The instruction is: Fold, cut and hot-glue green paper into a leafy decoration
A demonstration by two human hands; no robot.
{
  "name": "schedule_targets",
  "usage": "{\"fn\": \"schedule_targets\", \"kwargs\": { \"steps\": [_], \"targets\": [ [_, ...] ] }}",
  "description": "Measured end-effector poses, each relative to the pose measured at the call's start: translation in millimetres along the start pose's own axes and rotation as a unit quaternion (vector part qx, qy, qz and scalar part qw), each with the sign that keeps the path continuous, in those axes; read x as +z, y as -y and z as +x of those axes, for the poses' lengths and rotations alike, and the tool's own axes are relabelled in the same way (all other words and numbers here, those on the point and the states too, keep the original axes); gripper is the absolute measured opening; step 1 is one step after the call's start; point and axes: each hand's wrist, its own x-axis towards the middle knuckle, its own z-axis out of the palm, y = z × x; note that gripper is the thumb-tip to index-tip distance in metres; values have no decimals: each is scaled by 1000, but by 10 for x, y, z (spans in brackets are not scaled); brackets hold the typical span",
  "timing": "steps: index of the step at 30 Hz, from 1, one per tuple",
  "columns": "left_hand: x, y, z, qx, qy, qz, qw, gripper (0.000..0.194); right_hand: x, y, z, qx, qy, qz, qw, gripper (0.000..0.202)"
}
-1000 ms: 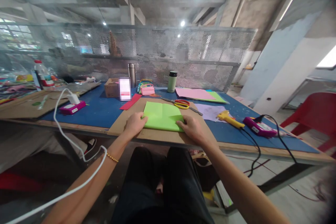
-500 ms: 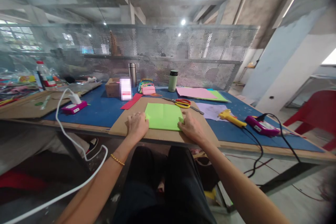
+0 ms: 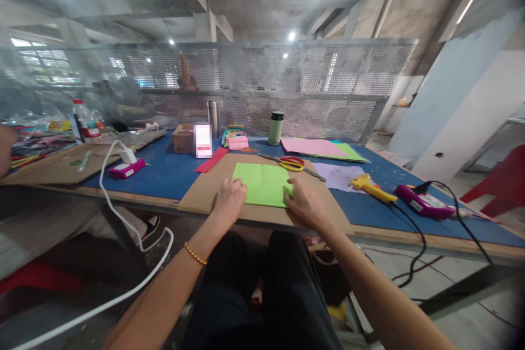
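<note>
A bright green sheet of paper with a faint crease lies on a brown cardboard sheet at the table's front edge. My left hand, curled, is closed on the paper's left edge and covers part of it. At the right edge my right hand grips the paper, thumb and fingers bent together. Scissors with red and yellow handles lie just behind the paper. Beside the cardboard are a red strip and a pale purple sheet.
To the right lie a yellow glue gun and a purple power strip, both with black cords. A green tumbler, pink sheets and a cardboard box stand behind. Another person's hand shows at far left.
My left hand has shifted inward over the paper's left edge, while my right hand stays at the right edge. The view has turned slightly left. Another person's hand has come in at far left.
</note>
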Motion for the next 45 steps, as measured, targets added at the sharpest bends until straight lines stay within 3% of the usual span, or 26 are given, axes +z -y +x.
{"fn": "schedule_targets", "kwargs": {
  "steps": [4, 8, 14, 16, 21, 30, 36, 41, 45],
  "targets": [
    [-34, -213, -67, -46, 9, -8, 999, 36, -14, 28, -3, -1, -3, -14, 1000, 40],
    [-45, -400, -107, -70, 14, -19, 997, 53, -13, 42, -38, 11, -11, -39, 999, 39],
    [-44, -380, -112, -38, 38, -14, 998, 57, -113, 59, -160, -4, -48, -82, 995, 29],
    [-34, -368, -113, -36, 41, -12, 998, 58, -146, 114, -190, -38, -65, -88, 993, 30],
    [4, -374, -136, -35, 34, -3, 999, 53, -53, 220, -276, -281, -48, -29, 958, 39],
    [66, -399, -206, -41, 34, -4, 999, 65, 87, -19, -600, -269, -47, -58, 960, 61],
    [174, -226, -411, -18, 39, -4, 999, 85, 87, -33, -612, -283, -69, -37, 956, 61],
    [198, 83, -425, 36, 34, -11, 999, 77, 78, 94, -762, -271, -108, -67, 954, 37],
    [152, 296, -227, 12, 24, 1, 1000, 65, 73, 414, -813, -310, -114, -81, 940, 11]
  ]
}}
